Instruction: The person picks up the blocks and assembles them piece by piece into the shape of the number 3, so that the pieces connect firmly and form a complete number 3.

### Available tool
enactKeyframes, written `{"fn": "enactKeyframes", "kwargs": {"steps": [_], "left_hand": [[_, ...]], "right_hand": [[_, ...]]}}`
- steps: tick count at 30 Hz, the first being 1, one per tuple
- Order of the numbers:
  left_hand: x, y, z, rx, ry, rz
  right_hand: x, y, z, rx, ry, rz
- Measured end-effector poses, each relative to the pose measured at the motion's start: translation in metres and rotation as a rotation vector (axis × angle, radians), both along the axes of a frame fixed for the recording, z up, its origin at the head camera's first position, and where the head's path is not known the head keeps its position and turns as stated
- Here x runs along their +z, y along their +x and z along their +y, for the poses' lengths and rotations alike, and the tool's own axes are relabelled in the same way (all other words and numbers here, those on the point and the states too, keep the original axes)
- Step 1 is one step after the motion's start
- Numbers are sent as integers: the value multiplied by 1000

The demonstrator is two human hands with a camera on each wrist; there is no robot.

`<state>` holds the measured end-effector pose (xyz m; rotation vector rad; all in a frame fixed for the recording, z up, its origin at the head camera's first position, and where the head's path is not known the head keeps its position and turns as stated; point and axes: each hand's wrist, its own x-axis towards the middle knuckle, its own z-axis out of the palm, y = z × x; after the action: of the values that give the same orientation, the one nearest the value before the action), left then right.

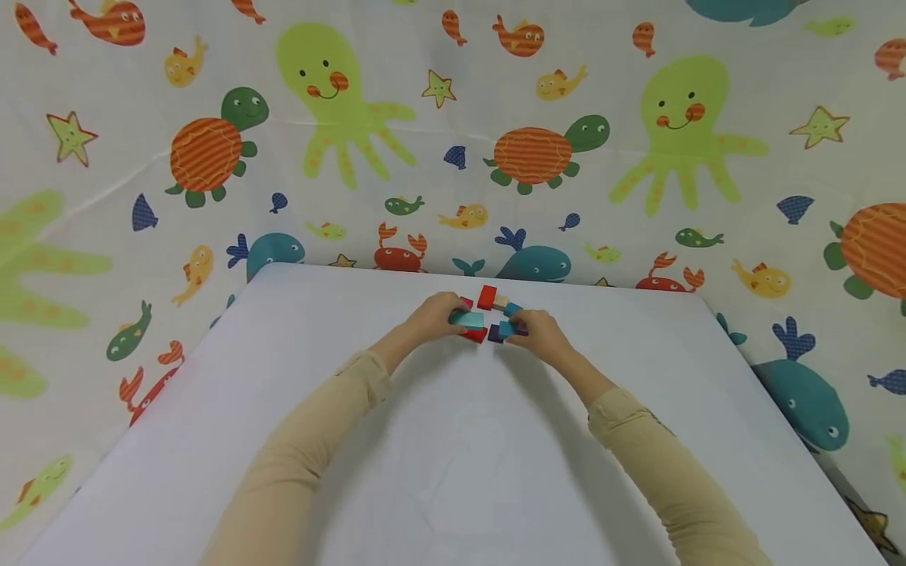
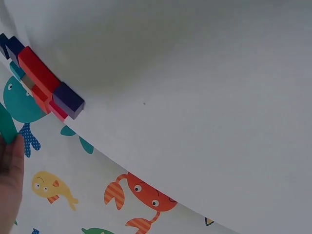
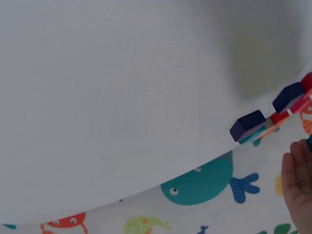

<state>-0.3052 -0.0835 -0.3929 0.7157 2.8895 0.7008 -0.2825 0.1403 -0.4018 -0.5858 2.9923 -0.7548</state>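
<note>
Near the table's far edge, my left hand (image 1: pixel 433 316) pinches a light turquoise block (image 1: pixel 469 319) over a red block (image 1: pixel 476 335). In the left wrist view the same turquoise block (image 2: pixel 7 126) shows at the left edge, in the fingers. A short gap away, my right hand (image 1: pixel 541 334) holds a blue block (image 1: pixel 506 328) above a dark purple block (image 1: pixel 494 334). Only a sliver of that held block shows in the right wrist view, by the hand (image 3: pixel 300 185). Behind them lie a red block (image 1: pixel 487 297), a beige block (image 1: pixel 500 303) and another blue block (image 1: pixel 513 310), arranged roughly in a ring.
The white table (image 1: pixel 439 456) spreads in front of the blocks and to both sides. Its far edge lies just behind them. Beyond hangs a cloth (image 1: pixel 453 228) printed with sea animals. Long sleeves (image 1: pixel 304 440) cover both forearms.
</note>
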Motion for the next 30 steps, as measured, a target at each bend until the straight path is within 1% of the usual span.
{"fn": "enactKeyframes", "kwargs": {"steps": [5,9,12,16,19,24,30], "left_hand": [[-3,9,-6,-9,-40,8],[-6,17,-11,-10,-30,5],[-5,23,-12,-22,-20,5],[-4,30,-14,-38,-24,13],[-7,34,-17,-44,-40,10],[-14,42,-17,-48,-60,-7],[-19,51,-15,-76,-52,3]], "right_hand": [[3,13,1,35,21,-5],[1,21,4,60,52,19],[1,28,8,82,73,36],[1,38,12,93,75,58],[2,42,12,103,70,60],[2,47,11,103,52,44],[-1,53,10,115,27,41]]}}
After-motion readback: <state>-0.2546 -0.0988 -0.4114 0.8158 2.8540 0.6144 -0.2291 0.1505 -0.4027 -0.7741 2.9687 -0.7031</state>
